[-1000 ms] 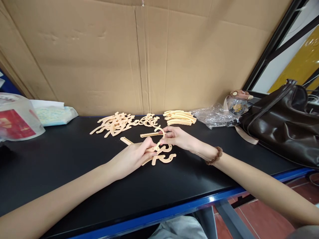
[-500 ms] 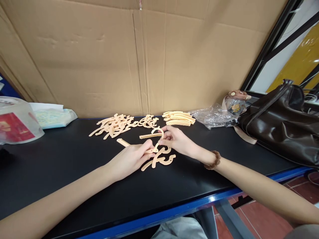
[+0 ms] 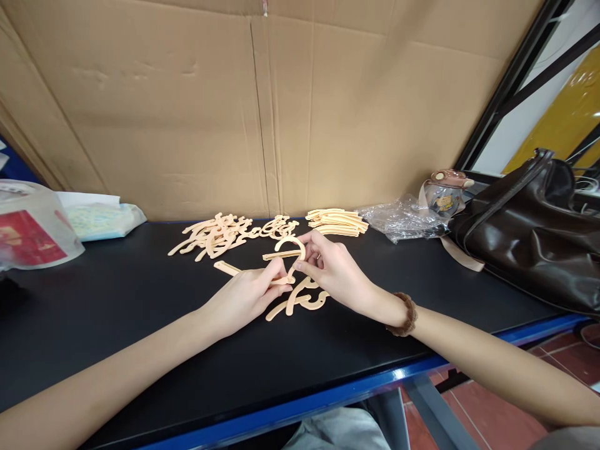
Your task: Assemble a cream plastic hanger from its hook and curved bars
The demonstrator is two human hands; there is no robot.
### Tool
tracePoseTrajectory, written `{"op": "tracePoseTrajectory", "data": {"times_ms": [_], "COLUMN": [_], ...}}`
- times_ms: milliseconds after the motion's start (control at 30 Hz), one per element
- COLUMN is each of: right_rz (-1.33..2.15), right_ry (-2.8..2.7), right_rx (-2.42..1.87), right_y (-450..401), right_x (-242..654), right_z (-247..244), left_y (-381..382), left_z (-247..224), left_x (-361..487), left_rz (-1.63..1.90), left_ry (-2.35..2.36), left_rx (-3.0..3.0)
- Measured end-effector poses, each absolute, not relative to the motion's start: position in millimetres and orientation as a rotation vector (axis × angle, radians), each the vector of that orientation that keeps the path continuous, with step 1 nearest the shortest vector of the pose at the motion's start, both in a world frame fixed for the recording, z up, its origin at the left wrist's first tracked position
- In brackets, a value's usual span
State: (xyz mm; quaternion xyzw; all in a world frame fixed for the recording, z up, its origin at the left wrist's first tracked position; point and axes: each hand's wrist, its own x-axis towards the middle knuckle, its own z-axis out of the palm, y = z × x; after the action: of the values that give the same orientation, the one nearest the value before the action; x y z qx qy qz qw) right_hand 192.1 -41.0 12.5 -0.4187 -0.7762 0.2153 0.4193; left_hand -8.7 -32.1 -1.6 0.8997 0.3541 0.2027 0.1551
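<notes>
My left hand point(image 3: 255, 289) pinches a cream plastic hanger arm point(image 3: 226, 268), whose flat end sticks out to the left. Thumb and fingers of my right hand point(image 3: 336, 267) close on the curved hanger hook point(image 3: 295, 242), which meets the arm at my left fingertips. A second straight arm point(image 3: 281, 255) extends leftward behind the hook; whether it is joined is hidden. Just below the hands, hanger pieces with curved arms and hooks point(image 3: 300, 300) lie overlapping on the black table point(image 3: 225, 381), partly covered by my right hand.
At the back lie a heap of hanger pieces point(image 3: 218, 236), several hooks point(image 3: 279, 227) and a stack of curved arms point(image 3: 335, 222). Clear plastic wrap point(image 3: 403, 219), a bottle point(image 3: 444, 192) and a dark bag point(image 3: 520, 231) stand right. A white packet point(image 3: 105, 220) and plastic container point(image 3: 32, 228) are left.
The hook has tilted and shifted slightly left with my right hand. The arm in my left hand has moved a little left too.
</notes>
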Motion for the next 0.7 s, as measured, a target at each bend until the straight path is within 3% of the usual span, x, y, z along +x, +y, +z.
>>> {"op": "tracePoseTrajectory", "data": {"times_ms": [500, 700], "right_rz": [0.717, 0.327], "right_ry": [-1.847, -2.069], "right_rx": [-0.924, -1.175], "right_y": [-27, -16], "right_x": [199, 214], "right_z": [10, 10], "left_y": [-27, -21], "left_z": [0, 10], "left_x": [-6, -14], "left_rz": [0.68, 0.751], "left_ry": [1.165, 1.528], "left_rx": [2.536, 2.493]}}
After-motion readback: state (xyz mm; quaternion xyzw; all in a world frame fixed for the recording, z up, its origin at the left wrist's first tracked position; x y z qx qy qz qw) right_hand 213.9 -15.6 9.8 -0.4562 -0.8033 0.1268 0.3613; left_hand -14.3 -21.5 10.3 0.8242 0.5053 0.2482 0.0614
